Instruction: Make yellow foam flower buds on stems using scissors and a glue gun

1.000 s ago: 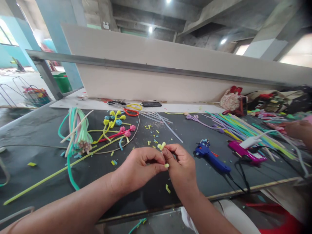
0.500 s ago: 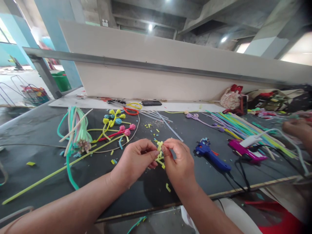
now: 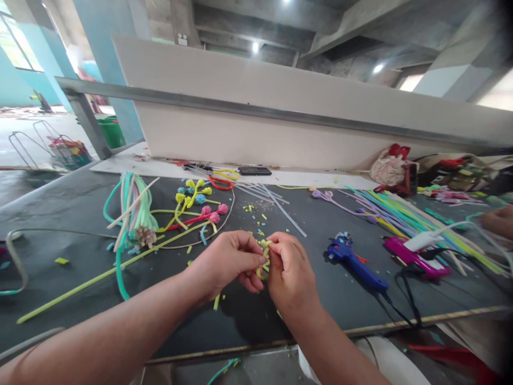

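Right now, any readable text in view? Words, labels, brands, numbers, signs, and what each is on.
None readable.
Blue glue gun, magenta block, white plug: no legible lettering; any print is too small or blurred.
Dark flat object by the white board: none legible.
Yellow-green piece in hand: none visible.

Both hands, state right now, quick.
Left hand: closed, fingertips pinching a small yellow piece.
Right hand: closed, thumb and fingers pinching the same yellow piece.

Yellow-green strip (image 3: 217,302) newly visible beside left hand (image 3: 236,261)
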The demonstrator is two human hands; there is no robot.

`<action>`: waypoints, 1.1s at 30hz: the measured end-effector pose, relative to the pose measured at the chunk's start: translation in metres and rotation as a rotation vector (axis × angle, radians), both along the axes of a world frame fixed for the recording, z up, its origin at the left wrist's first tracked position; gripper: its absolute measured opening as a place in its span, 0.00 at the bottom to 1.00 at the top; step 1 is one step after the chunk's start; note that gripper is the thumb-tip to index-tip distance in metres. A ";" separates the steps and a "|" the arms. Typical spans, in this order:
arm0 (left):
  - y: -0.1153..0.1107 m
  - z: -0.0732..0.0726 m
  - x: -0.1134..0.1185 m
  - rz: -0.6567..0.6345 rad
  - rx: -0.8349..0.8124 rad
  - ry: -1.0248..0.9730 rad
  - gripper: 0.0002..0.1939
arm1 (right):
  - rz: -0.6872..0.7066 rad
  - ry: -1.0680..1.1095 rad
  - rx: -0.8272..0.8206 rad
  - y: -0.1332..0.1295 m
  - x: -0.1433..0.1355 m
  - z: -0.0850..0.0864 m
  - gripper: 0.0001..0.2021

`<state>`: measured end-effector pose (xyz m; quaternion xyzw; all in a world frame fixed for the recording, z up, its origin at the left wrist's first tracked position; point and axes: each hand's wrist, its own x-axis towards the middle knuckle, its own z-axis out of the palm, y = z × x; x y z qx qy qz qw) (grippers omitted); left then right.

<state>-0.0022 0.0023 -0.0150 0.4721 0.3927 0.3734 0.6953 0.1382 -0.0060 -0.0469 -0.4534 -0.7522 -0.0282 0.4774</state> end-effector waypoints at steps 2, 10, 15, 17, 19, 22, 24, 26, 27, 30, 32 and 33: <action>0.003 -0.002 -0.003 -0.008 -0.024 -0.036 0.05 | -0.004 -0.024 0.001 0.000 -0.001 -0.002 0.07; 0.009 -0.001 -0.010 -0.080 -0.226 -0.174 0.03 | -0.005 -0.112 0.060 0.003 0.000 -0.009 0.07; 0.010 0.000 -0.010 -0.070 -0.266 -0.167 0.03 | -0.043 -0.129 0.029 0.002 0.001 -0.009 0.08; 0.009 -0.001 -0.010 -0.065 -0.263 -0.129 0.03 | -0.056 -0.130 0.020 0.000 0.000 -0.008 0.09; 0.008 -0.001 -0.009 -0.058 -0.255 -0.098 0.04 | -0.070 -0.133 0.002 -0.001 0.000 -0.007 0.09; 0.008 -0.002 -0.008 -0.052 -0.247 -0.085 0.04 | -0.077 -0.151 -0.022 -0.003 0.000 -0.005 0.09; 0.008 -0.002 -0.008 -0.053 -0.252 -0.102 0.04 | -0.070 -0.168 -0.024 -0.004 0.000 -0.005 0.09; 0.008 -0.002 -0.008 -0.046 -0.257 -0.138 0.04 | -0.052 -0.178 -0.007 -0.005 0.000 -0.005 0.08; 0.008 -0.002 -0.008 -0.034 -0.256 -0.159 0.04 | -0.035 -0.179 0.007 -0.005 -0.001 -0.006 0.08; 0.008 -0.003 -0.008 0.028 -0.238 -0.219 0.04 | 0.041 -0.167 0.055 -0.004 -0.003 -0.007 0.08; 0.008 -0.004 -0.008 0.059 -0.227 -0.245 0.06 | 0.068 -0.163 0.078 -0.004 -0.004 -0.007 0.09; 0.008 -0.003 -0.009 0.061 -0.224 -0.253 0.08 | 0.070 -0.165 0.084 -0.004 -0.005 -0.006 0.09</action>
